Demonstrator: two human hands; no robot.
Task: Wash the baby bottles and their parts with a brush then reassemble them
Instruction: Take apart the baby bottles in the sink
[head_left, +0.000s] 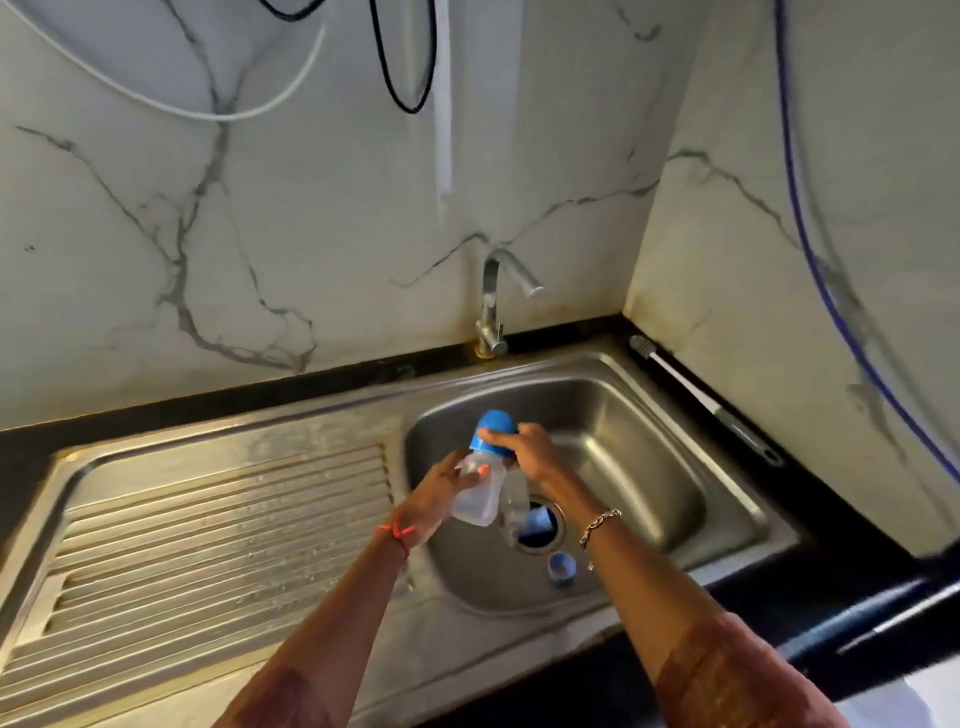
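L hand (441, 491) grips bottle (475, 501) over sink (623, 415), fingers of R hand (524, 449) clamp its blue cap (491, 427): uncapping, prob. Next: twist cap off, fetch brush (691, 389) by right edge of surface (821, 504).

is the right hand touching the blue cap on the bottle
Touching: the head view shows the right hand gripping the blue cap, with the left hand holding the bottle.

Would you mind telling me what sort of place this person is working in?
Most likely a home kitchen: a stainless steel sink with a ribbed drainboard is set in a dark counter, a tap stands behind it against a marble-patterned wall, and a baby bottle is held over the basin.
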